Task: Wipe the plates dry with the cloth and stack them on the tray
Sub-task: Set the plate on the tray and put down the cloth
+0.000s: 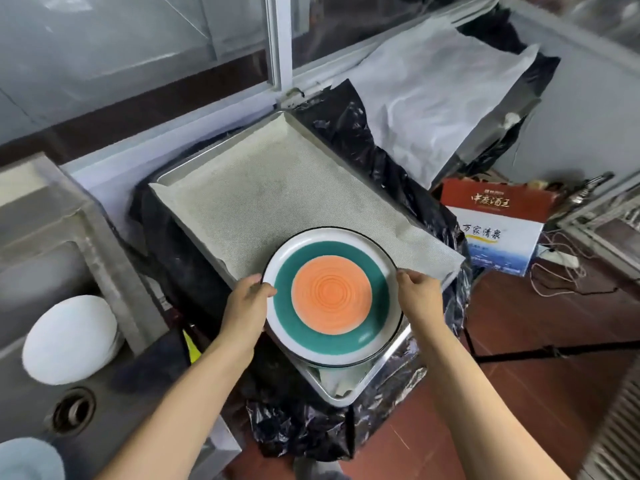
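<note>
A round plate (331, 296) with a white rim, a teal ring and an orange centre lies face up over the near corner of a metal tray (377, 370). A pale woven liner (263, 199) covers the tray's floor. My left hand (247, 299) grips the plate's left rim, thumb on top. At the right rim my right hand (417, 291) holds the plate with curled fingers. No wiping cloth can be told apart from the liner.
White plates (69, 337) lean stacked in the steel sink (45, 258) on the left, near its drain (73, 410). Black plastic sheeting (349, 133) lies under and around the tray. Cardboard boxes (498, 233) and cables sit on the red floor at right.
</note>
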`<state>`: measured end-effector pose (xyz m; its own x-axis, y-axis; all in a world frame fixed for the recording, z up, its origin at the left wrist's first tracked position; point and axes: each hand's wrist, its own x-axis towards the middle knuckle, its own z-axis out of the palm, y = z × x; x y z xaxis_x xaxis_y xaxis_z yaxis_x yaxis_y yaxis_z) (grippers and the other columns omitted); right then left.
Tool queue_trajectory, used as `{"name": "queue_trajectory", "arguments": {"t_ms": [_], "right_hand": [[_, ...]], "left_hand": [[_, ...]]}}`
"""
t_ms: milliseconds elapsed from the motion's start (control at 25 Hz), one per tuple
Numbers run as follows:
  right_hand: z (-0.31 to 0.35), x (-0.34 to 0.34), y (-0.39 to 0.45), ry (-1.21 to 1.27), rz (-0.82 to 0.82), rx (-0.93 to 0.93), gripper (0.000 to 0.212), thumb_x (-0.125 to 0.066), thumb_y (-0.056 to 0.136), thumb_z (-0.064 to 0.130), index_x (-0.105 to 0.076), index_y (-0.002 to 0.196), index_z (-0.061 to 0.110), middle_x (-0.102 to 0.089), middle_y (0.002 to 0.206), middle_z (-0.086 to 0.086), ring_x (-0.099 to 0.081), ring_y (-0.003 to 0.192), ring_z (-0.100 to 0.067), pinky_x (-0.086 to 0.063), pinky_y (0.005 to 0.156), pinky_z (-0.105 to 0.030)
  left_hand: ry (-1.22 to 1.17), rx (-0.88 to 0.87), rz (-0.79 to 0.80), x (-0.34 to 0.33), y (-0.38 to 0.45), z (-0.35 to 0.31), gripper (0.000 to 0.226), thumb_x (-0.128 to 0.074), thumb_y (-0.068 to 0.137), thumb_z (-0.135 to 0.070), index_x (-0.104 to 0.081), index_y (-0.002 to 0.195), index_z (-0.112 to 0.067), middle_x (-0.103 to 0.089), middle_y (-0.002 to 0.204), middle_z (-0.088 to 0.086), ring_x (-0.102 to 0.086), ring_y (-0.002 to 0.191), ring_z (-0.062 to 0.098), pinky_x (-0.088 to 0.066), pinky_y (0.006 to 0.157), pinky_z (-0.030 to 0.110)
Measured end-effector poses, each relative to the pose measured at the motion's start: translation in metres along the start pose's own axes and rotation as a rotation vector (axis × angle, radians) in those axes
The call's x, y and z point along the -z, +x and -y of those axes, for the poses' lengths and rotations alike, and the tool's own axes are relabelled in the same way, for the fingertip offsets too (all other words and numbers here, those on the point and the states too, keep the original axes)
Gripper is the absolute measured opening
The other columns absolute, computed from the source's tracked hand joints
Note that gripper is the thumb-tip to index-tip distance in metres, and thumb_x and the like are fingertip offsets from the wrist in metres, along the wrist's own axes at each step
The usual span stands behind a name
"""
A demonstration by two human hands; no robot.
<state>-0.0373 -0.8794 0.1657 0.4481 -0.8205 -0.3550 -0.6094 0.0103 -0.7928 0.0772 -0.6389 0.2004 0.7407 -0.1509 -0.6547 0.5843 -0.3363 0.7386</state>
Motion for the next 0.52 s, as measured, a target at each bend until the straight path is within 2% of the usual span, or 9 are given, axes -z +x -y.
{"name": "queue_trajectory", "arguments": {"t_ms": [120, 160, 240, 360, 520], "right_hand": [[-0.002, 0.001, 0.030, 0.028, -0.011, -0.046, 0.032, -0.050, 0.098, 0.006, -0.063, 0.073, -0.009, -0.039, 0.059, -0.010, -0.034, 0.062, -0.020, -0.028, 0.062, -0.032], [-0.002, 0.000, 0.038, 0.036, -0.009, -0.059, 0.032, -0.049, 0.098, 0.006, -0.063, 0.075, -0.011, -0.040, 0.060, -0.008, -0.035, 0.063, -0.020, -0.028, 0.062, -0.033], [-0.001, -0.003, 0.051, 0.045, -0.015, -0.081, 0.036, -0.048, 0.097, 0.007, -0.057, 0.063, -0.002, -0.037, 0.056, -0.008, -0.033, 0.063, -0.019, -0.027, 0.058, -0.033], [-0.003, -0.009, 0.064, 0.025, -0.019, -0.115, 0.033, -0.047, 0.097, 0.011, -0.058, 0.070, -0.003, -0.044, 0.060, -0.020, -0.041, 0.068, -0.021, -0.036, 0.054, -0.040], [-0.014, -0.012, 0.071, -0.052, 0.016, -0.113, 0.030, -0.044, 0.098, 0.011, -0.049, 0.069, 0.015, -0.047, 0.063, -0.003, -0.042, 0.068, -0.024, -0.032, 0.058, -0.034]], "left_hand": [[0.001, 0.000, 0.005, -0.031, 0.015, -0.002, 0.060, -0.057, 0.065, -0.038, -0.056, 0.123, -0.027, -0.064, 0.123, 0.003, -0.060, 0.114, 0.026, -0.048, 0.101, 0.048], [0.003, 0.002, 0.002, -0.038, 0.020, -0.001, 0.062, -0.056, 0.064, -0.038, -0.055, 0.125, -0.026, -0.064, 0.123, 0.004, -0.060, 0.116, 0.027, -0.048, 0.099, 0.046], [0.003, 0.019, -0.003, -0.050, 0.026, 0.000, 0.066, -0.056, 0.065, -0.038, -0.053, 0.129, -0.024, -0.064, 0.124, 0.007, -0.059, 0.118, 0.031, -0.048, 0.102, 0.052], [0.003, 0.041, -0.005, -0.062, 0.034, 0.005, 0.065, -0.056, 0.064, -0.035, -0.053, 0.128, -0.022, -0.066, 0.122, 0.008, -0.061, 0.118, 0.032, -0.045, 0.105, 0.057], [0.068, 0.021, -0.003, -0.070, 0.036, 0.011, 0.069, -0.053, 0.062, -0.033, -0.056, 0.129, -0.018, -0.065, 0.124, 0.008, -0.060, 0.117, 0.032, -0.045, 0.105, 0.055]]}}
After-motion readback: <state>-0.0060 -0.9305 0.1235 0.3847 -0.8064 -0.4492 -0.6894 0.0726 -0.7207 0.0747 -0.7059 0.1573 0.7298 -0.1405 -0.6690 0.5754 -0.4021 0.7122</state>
